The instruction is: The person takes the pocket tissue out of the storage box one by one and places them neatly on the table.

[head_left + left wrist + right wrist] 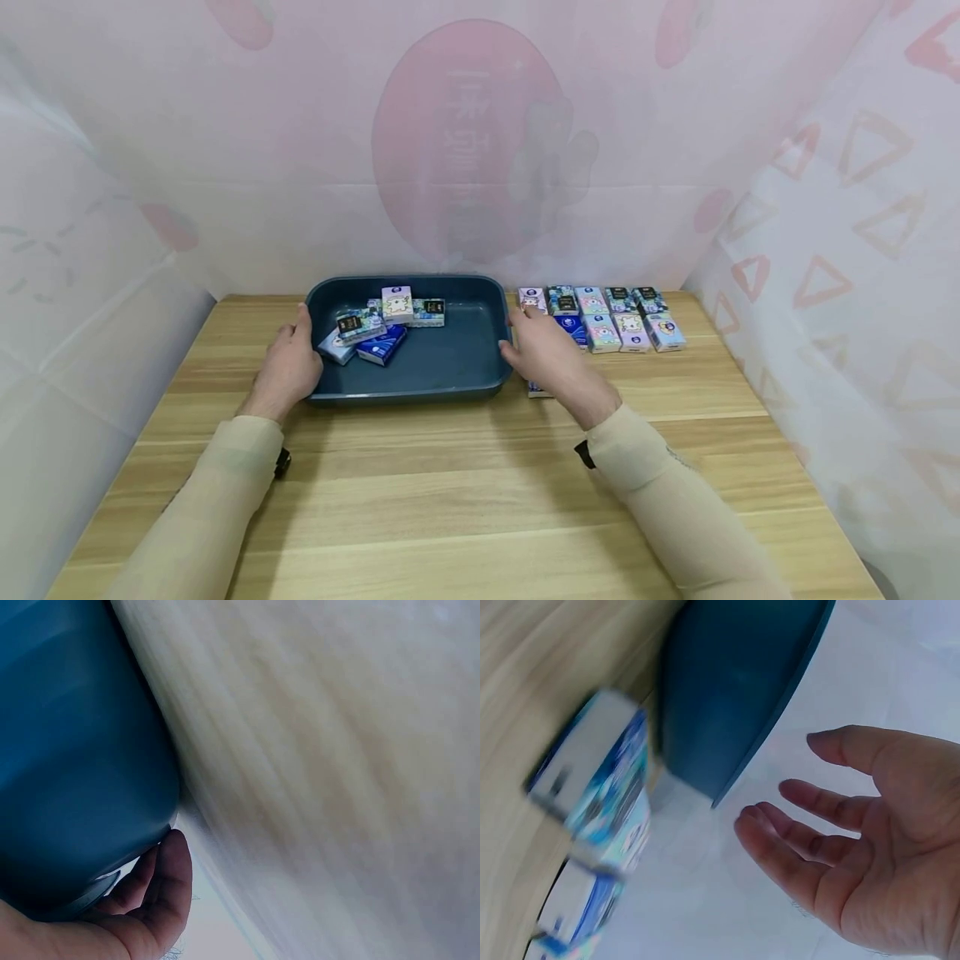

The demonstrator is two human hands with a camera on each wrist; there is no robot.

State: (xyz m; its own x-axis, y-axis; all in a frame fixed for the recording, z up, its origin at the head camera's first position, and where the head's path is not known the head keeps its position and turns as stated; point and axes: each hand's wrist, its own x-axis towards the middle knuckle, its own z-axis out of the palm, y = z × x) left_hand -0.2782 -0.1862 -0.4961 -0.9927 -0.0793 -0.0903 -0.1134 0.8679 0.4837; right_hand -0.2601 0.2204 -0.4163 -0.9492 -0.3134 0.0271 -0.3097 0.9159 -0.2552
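Note:
A dark blue-green plastic tray (465,354) sits toward the back of the table, with several small printed tissue packs (382,346) piled in its left half. My left hand (291,367) grips the tray's left end; in the left wrist view its curled fingers (174,885) are against the tray wall (82,765). At the opposite end is my right hand (547,350), thumb toward the rim. In the right wrist view, that hand's fingers are spread and loosely bent, just off the tray's corner (735,690), with nothing in them.
Right of the tray, more tissue packs (602,332) stand in neat rows, partly hidden by my right hand and forearm. The wooden table (420,500) stretches in front. Printed cloth walls (315,217) enclose its back and sides.

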